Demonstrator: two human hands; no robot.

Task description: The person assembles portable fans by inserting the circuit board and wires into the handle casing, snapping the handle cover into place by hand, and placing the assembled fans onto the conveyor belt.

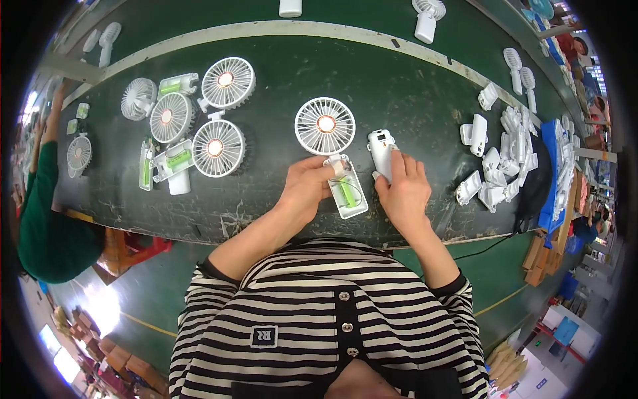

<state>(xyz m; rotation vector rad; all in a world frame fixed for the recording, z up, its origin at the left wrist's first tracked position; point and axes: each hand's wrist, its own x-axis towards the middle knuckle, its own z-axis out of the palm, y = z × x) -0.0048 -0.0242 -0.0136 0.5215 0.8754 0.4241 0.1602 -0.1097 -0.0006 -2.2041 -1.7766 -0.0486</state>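
Observation:
In front of me, my left hand (307, 185) grips a white handheld fan (325, 126) by its neck. Its handle lies open like a tray, with a green battery (346, 191) and thin wires inside. Close by on the right, my right hand (405, 189) has its fingers round a white handle cover (381, 150), whose upper end shows dark slots. The cover's lower part is hidden under the fingers. Fan and cover are apart from each other.
Several fans with open handles and green batteries (178, 158) lie to the left. A pile of white handle covers (508, 159) sits at right beside a blue bin (553, 174). More fans rest beyond a pale strip (292, 28). At far left is a co-worker's green sleeve (41, 199).

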